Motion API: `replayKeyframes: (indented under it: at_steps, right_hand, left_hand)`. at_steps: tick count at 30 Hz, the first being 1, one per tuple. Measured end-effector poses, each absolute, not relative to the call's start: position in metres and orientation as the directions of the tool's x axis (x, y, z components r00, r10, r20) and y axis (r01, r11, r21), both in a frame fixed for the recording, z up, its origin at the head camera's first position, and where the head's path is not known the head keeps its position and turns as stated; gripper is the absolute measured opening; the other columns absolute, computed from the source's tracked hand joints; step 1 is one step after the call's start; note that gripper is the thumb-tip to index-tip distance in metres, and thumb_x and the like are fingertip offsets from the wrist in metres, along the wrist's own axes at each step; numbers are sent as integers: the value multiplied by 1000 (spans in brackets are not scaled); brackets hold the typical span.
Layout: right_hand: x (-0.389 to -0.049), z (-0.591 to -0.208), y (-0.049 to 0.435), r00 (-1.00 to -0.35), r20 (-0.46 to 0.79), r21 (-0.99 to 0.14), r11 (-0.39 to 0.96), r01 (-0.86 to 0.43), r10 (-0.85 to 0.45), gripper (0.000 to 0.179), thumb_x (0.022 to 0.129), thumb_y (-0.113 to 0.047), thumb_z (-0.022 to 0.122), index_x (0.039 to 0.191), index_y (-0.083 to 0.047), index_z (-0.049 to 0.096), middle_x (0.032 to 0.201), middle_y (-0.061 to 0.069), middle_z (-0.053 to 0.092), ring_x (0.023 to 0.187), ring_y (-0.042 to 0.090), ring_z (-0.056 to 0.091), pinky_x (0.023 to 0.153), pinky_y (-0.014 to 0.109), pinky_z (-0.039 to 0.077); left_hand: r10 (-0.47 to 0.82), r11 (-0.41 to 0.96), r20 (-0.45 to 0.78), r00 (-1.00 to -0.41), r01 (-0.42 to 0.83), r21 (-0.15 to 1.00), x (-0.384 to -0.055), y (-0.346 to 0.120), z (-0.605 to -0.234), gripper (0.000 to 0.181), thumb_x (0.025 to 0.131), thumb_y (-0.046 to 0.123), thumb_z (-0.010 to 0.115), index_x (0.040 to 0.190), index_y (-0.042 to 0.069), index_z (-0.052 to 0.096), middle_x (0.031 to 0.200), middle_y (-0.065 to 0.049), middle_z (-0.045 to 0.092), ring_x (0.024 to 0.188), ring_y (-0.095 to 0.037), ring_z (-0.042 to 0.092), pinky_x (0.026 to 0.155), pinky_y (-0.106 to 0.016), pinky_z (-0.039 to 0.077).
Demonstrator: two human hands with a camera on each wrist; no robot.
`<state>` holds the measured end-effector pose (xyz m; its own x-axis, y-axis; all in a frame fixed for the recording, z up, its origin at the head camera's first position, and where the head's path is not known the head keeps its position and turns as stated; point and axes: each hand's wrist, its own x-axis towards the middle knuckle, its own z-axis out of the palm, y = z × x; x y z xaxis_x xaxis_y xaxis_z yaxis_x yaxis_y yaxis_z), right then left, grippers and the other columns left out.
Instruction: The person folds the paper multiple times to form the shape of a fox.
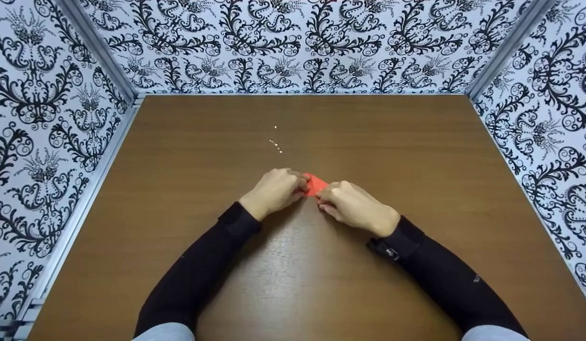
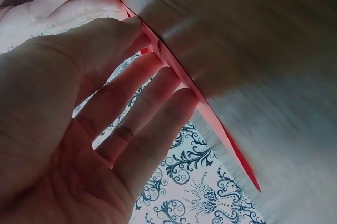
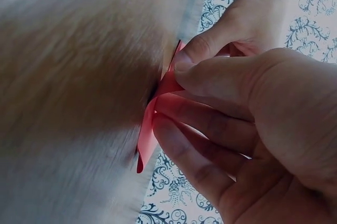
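A small folded sheet of red paper lies on the wooden table between the two hands, with crease lines across it. My left hand grips its left side; in the left wrist view the thumb and fingertips meet the paper's thin edge. From the right, my right hand pinches the near right part. A red flap stands bent up from the table at the right hand's fingertips in the right wrist view. Fingers hide part of the paper's outline.
Several tiny white bits lie on the table beyond the hands. Patterned black-and-white panels with metal frame bars wall the table at the back and both sides.
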<state>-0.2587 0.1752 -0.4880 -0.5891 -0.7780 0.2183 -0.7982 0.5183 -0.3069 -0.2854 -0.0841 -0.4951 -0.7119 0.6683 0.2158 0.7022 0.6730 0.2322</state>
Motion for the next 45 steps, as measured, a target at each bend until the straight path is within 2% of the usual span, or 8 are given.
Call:
replayKeyframes:
  at_steps: [6, 10, 18, 22, 27, 35, 45]
  right_hand:
    - [-260, -489, 174, -582, 217, -343, 497, -797, -784, 7, 106, 0, 81, 104, -5, 84, 102, 8, 84, 96, 22, 83, 85, 42, 71]
    - [-261, -489, 177, -595, 205, -379, 497, -780, -777, 5, 106, -1, 82, 106, -3, 86, 106, 8, 86, 100, 23, 84, 87, 44, 71]
    - [-263, -486, 179, -588, 200, -399, 483, -779, -784, 6, 108, -3, 81, 105, -4, 86, 106, 8, 86, 101, 22, 83, 87, 44, 71]
    - [-263, -485, 180, -590, 177, -410, 486, -772, -788, 7, 107, -1, 81, 105, -4, 87, 114, 11, 88, 108, 24, 85, 90, 44, 72]
    - [-262, -484, 181, -595, 165, -412, 493, -766, -787, 7, 107, -1, 81, 107, -3, 88, 124, 15, 89, 117, 29, 86, 97, 47, 72]
    - [-262, -483, 179, -579, 169, -403, 481, -779, -797, 6, 106, -2, 82, 105, -4, 87, 105, 7, 86, 100, 22, 83, 86, 44, 71]
    - [-264, -474, 185, -599, 87, -480, 493, -726, -796, 19, 109, -17, 85, 120, -3, 90, 134, 17, 87, 126, 32, 84, 105, 50, 70]
  left_hand:
    - [680, 651, 213, -701, 712, 263, -289, -87, -494, 4, 104, 15, 89, 103, 11, 88, 106, -4, 88, 101, -29, 86, 92, -50, 71]
    - [696, 633, 222, -683, 729, 261, -290, -86, -492, 9, 107, 19, 87, 111, 11, 89, 111, -6, 88, 105, -28, 86, 93, -50, 71]
    - [707, 628, 211, -675, 737, 250, -288, -83, -491, 28, 110, 20, 83, 136, 12, 87, 143, -7, 85, 127, -30, 83, 107, -47, 69]
    - [710, 647, 185, -680, 733, 212, -287, -82, -493, 33, 111, 22, 82, 143, 13, 84, 149, -5, 82, 131, -31, 80, 111, -48, 68]
    - [710, 658, 167, -684, 729, 188, -287, -82, -494, 35, 112, 25, 81, 146, 13, 83, 152, -4, 81, 134, -31, 77, 112, -48, 68]
    - [713, 658, 144, -686, 726, 198, -288, -83, -492, 33, 113, 24, 80, 144, 14, 84, 155, -2, 79, 134, -31, 75, 111, -47, 68]
    - [714, 666, 109, -692, 719, 199, -288, -83, -491, 35, 112, 20, 80, 146, 13, 82, 158, -3, 77, 138, -33, 74, 115, -48, 66]
